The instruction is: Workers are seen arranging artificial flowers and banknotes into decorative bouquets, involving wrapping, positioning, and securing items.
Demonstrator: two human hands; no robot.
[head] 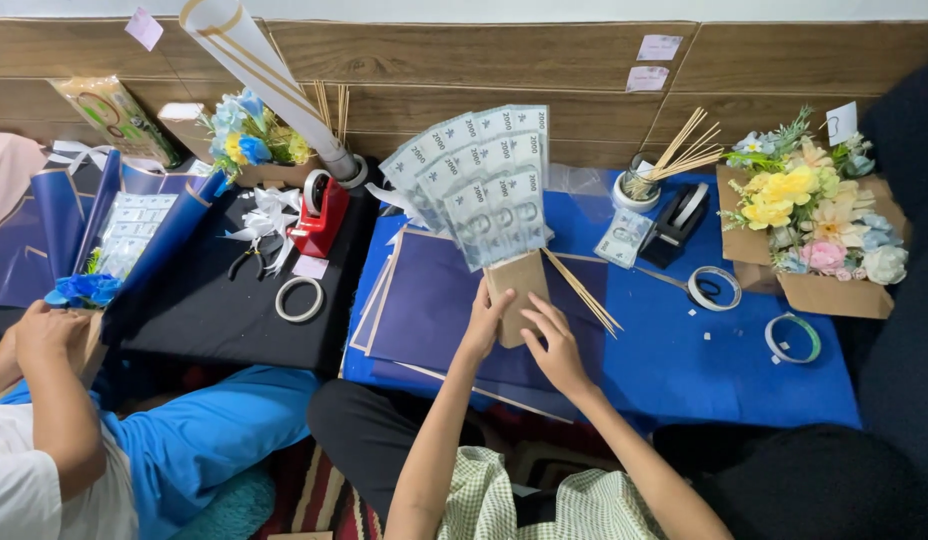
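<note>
Banknote fan (484, 185) already built: grey-green notes spread in overlapping tiers, fixed above a brown kraft-paper handle (517, 292), held upright over navy wrapping sheets (429, 310) on the blue-covered bench (684, 370). Left hand (481, 322) gripping the handle's lower left edge, fingers closed on it; right hand (556, 345) with fingertips pressed on the handle's lower right, grasp partly hidden so hard to tell if clenched. Bamboo skewers (582, 290) poking out from behind the handle to the right. Still unwrapped: navy sheets lying flat beneath, not yet folded round. No flowers on the fan; yellow and pink flower box (814, 220) well apart at right. Tape rolls (711, 287) and black tape dispenser (679, 220) near, untouched. Spare note (624, 238) lying loose beside dispenser. Co-worker's hands (44, 335) at far left busy with another bouquet (84, 290), separate
</note>
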